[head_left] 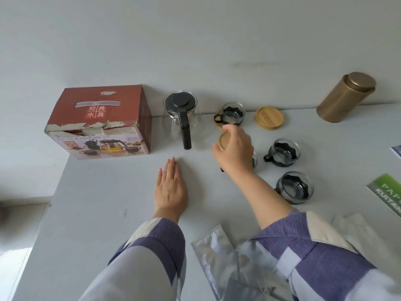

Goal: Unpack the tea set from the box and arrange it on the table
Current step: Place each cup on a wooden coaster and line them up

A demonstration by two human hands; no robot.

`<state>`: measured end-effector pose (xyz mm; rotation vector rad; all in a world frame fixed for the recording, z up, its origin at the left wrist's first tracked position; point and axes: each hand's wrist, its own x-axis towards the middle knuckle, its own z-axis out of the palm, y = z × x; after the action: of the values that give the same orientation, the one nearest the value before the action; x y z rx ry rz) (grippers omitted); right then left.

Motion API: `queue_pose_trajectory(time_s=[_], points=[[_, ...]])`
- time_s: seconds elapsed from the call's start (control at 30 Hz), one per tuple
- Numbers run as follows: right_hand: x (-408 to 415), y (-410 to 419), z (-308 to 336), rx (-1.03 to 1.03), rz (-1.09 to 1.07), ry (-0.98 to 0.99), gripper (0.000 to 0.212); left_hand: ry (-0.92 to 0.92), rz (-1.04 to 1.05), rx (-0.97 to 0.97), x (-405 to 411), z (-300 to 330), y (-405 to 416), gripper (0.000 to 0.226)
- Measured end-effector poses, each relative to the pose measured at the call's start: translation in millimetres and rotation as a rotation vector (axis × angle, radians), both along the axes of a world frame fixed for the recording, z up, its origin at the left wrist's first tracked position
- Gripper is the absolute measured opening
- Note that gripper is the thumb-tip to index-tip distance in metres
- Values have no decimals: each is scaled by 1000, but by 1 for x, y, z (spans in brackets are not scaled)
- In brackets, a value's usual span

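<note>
Nearest the person, crinkled silver foil pouches (213, 253) lie on the white table (97, 213) between the two sleeves, with a green printed booklet (388, 192) at the right edge. The left hand (171, 187) rests flat on the table, fingers straight and close together, holding nothing. Further in, the right hand (235, 148) pinches a round bamboo coaster (225, 141) between thumb and curled fingers, held just above the table beside the teapot's handle. Under that wrist a glass cup (254, 159) is mostly hidden; two more black-handled glass cups sit clear of it to the right, one nearer (295, 187) and one further (284, 152). Beyond, a fourth cup (232, 115) already stands on a coaster, and a loose bamboo coaster (269, 118) lies beside it. The glass teapot (181, 114) with its black lid stands next to the red cardboard box (99, 122), which sits at the table's back left corner; a brass-coloured tin (345, 97) leans against the wall at far right. By the look of it the unpacking is done, and what remains is arranging: only one cup visibly has a coaster under it.
</note>
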<state>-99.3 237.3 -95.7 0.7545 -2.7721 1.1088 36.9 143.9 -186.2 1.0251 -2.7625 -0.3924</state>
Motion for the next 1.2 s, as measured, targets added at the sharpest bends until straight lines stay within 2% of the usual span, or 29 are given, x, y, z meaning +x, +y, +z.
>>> queue_pose_trajectory(time_s=[0.1,0.23,0.37,0.47,0.67,0.73,0.87,1.2], points=[[-1,35,-10,-5,-22,33,66,-2,-95,12,-9,7,17,63],[5,57,-33,-18,-25,-131,90,8,-149,35,-19,1,34,54],[8,63,-58,-125,-120,-245,98,56,-146,46,-19,-5,37,59],[8,61,-72,-210,-177,-312,95,94,-145,52,-18,-6,37,76],[1,62,-77,-315,-230,-303,78,89,-130,63,-18,-5,38,67],[-1,62,-74,-344,-235,-326,77,83,-129,66,-19,-5,38,64],[-15,50,-59,-406,-198,-344,79,93,-129,65,-19,-6,38,71],[-58,15,-55,-272,-162,-320,77,123,-100,81,-23,-5,37,63]])
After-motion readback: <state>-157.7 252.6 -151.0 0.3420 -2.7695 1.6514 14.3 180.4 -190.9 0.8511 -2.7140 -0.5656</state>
